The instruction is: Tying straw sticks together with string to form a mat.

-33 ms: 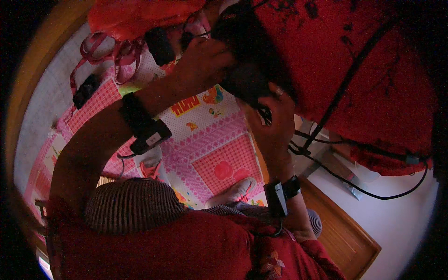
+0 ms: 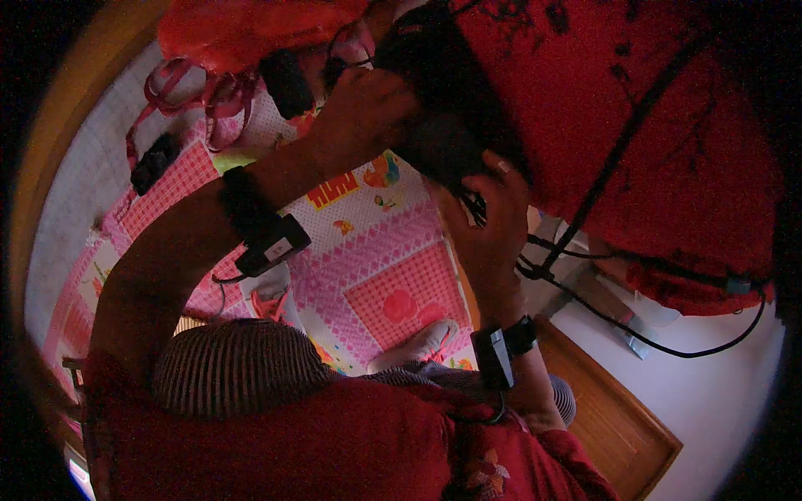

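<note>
Both of my hands are raised to a black bulky object (image 2: pixel 439 125) that lies against a red cloth with dark markings (image 2: pixel 643 125). My left hand (image 2: pixel 359 108) curls around the object's left side. My right hand (image 2: pixel 493 217), a ring on one finger, grips its lower edge from beneath. Each wrist carries a black band with a small device, the left band (image 2: pixel 263 230) and the right band (image 2: pixel 501 346). What kind of thing the black object is cannot be made out.
Black cables (image 2: pixel 585 284) hang from the red cloth. Below lies a pink patterned mat (image 2: pixel 393 275), with my striped knee (image 2: pixel 234 367) and a white shoe (image 2: pixel 418 342) over it. A red bag (image 2: pixel 242 29), a small black item (image 2: pixel 154 163) and a wooden panel (image 2: pixel 618 434) are around.
</note>
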The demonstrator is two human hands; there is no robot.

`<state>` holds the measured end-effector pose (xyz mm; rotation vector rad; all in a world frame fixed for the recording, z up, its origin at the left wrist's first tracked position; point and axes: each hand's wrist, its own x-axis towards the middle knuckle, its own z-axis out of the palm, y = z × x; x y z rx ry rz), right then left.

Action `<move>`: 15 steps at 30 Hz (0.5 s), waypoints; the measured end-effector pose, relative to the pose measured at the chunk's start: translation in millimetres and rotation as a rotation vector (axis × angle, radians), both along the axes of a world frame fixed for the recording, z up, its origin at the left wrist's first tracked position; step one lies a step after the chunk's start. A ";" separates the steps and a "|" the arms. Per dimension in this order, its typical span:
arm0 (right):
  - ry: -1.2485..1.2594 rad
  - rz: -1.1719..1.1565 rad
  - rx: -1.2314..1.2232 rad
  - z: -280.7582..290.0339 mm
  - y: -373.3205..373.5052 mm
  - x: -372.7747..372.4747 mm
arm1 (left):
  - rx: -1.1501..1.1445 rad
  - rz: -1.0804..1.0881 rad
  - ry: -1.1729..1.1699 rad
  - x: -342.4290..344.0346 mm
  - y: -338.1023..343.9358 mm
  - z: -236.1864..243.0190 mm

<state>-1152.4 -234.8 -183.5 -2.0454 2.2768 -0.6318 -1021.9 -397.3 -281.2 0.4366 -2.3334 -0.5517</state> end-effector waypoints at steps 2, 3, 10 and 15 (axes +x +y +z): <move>0.006 -0.018 -0.085 1.4 1.3 1.4 | 0.044 0.039 -0.071 -5.8 -5.6 -2.7; 0.005 -0.016 -0.088 3.8 0.2 2.3 | 0.092 0.081 -0.149 -7.8 -9.6 -7.1; -0.116 -0.095 0.040 29.7 -2.8 -3.4 | 0.307 -0.160 0.120 -22.7 -18.4 -11.3; -0.595 -0.227 0.121 44.7 0.5 -6.4 | 0.362 -0.392 0.060 -23.2 -21.3 -4.1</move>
